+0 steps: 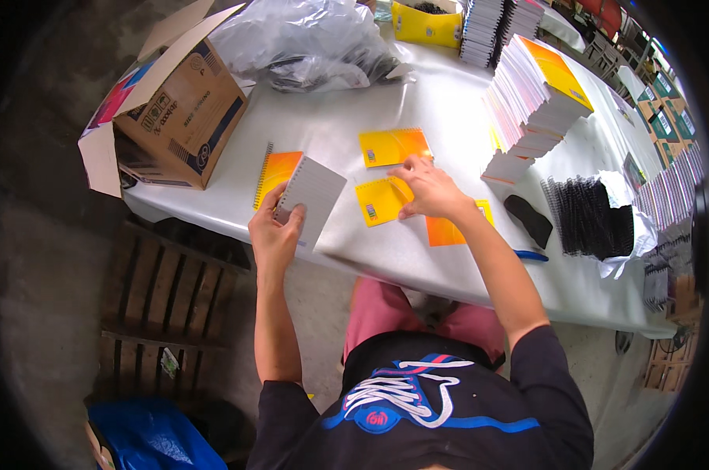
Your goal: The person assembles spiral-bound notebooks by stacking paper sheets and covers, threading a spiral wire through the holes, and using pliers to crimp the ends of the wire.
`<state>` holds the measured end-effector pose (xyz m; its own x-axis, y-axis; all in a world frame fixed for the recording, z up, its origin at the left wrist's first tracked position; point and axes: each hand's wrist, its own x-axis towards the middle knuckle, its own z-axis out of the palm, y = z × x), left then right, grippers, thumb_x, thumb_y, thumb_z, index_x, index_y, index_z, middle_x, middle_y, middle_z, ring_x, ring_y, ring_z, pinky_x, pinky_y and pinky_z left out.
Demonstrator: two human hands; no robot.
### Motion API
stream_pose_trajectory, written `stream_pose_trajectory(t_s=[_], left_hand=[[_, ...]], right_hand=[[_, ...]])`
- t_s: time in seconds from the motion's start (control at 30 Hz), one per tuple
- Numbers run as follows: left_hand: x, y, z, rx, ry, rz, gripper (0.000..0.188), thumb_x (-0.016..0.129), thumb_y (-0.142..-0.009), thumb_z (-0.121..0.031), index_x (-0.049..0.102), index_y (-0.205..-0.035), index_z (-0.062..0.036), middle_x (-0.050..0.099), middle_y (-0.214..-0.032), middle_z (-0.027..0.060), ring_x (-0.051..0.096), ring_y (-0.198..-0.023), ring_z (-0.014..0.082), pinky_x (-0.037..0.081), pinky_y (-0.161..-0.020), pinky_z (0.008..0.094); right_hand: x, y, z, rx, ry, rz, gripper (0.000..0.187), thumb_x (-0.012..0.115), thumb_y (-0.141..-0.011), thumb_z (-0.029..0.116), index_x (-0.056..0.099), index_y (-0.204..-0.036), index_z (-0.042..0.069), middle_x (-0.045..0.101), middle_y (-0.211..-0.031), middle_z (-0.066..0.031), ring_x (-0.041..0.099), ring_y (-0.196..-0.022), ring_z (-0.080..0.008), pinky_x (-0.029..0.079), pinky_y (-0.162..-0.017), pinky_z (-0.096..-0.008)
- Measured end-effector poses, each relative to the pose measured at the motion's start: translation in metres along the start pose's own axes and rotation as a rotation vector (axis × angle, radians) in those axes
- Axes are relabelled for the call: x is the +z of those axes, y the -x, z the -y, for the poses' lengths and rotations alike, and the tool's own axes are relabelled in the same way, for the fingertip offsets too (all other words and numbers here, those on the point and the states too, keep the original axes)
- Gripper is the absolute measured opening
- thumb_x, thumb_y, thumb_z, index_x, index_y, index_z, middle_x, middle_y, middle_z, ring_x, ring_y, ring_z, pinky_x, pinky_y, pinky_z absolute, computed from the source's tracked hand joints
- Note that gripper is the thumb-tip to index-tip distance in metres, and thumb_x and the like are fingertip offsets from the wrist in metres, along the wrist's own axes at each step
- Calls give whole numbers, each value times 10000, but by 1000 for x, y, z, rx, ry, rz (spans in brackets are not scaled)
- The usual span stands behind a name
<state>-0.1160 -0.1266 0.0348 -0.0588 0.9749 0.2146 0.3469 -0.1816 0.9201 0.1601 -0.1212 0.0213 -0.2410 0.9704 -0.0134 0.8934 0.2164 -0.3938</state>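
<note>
My left hand (276,227) grips a spiral notebook (320,196) by its bound edge, thumb on the pale page side. Partly behind it, another spiral notebook with an orange-yellow cover (280,168) lies on the table. My right hand (434,190) has its thumb and fingers on the right side of a small yellow notebook (376,205). Just beyond that lies a second yellow notebook (393,147), with wire coils along its far edge. An orange and yellow cover piece (447,230) shows partly under my right wrist.
An open cardboard box (186,117) stands at the left edge, beside clear plastic wrapping (299,39). On the right are a tall stack of unbound pages (519,102), black binding coils (585,219), a dark flat piece (529,221) and a blue tool (531,255). A yellow box (426,26) sits at the back.
</note>
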Motion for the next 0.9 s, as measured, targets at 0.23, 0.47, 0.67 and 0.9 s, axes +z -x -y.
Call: stream_pose_trajectory(t_s=[0.23,0.47,0.67,0.9], left_hand=[[-17,-23,2,4,-80,75,375,639,-769,-66,629,-1142,-34,675,-903,99,589,-705,111,475,-674,247],[-2,-41,10,53,6,462,337,558,-830,-73,620,-1158,-31,664,-940,106,587,-769,124,475,-745,251],[24,-23,-16,412,-359,529,486,706,-791,-243,552,-1215,-61,636,-1032,165,620,-924,334,489,-792,383],[22,0,-12,553,-487,583,485,597,-782,8,542,-1237,-150,635,-998,106,603,-912,303,459,-772,393]], right_hand=[[-19,-32,20,34,117,225,450,805,-638,125,549,-1003,69,554,-1066,-77,498,-1097,-244,442,-852,-378],[-40,-26,59,-420,-438,223,274,704,-669,-9,531,-874,44,605,-816,-79,606,-826,-223,465,-718,-352],[11,-22,59,-481,-2,-405,300,749,-656,128,542,-873,118,557,-857,-58,575,-924,-244,431,-769,-366],[-24,-75,-45,-110,-437,-315,593,824,-654,264,554,-1159,109,556,-1182,-90,511,-1138,-280,437,-916,-387]])
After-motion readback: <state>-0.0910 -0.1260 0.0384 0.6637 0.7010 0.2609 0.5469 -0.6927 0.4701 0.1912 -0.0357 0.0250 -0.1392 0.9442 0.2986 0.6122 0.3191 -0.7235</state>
